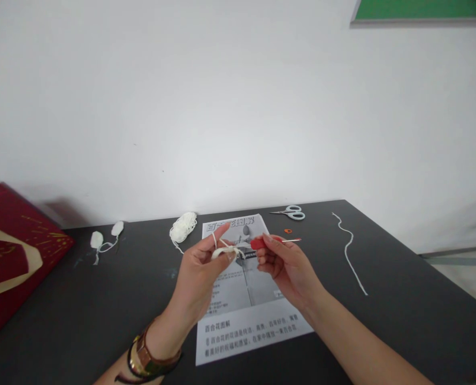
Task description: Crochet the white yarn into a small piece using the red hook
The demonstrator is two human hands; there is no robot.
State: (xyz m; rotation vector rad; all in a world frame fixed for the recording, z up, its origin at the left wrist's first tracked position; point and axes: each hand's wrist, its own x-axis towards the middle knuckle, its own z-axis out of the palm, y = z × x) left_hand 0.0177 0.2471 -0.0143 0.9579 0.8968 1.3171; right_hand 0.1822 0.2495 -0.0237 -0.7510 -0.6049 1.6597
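Above dark table point(101, 299), right hand point(282, 262) pinches red crochet hook point(262, 243).

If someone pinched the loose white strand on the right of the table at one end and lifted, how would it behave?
The loose white strand lies in soft waves on the dark table, so it is probably limp and would dangle rather than hold shape. It looks thin, like the yarn bundle, so likely very light. Pushed, it would probably bunch or drag, not roll.

Two hands point(200, 267) point(280, 262), one crochet hook point(274, 241), one scissors point(292, 213), one instruction sheet point(246, 299), two white petals point(97, 239) point(117, 228) (yarn pieces), one yarn bundle point(183, 225)
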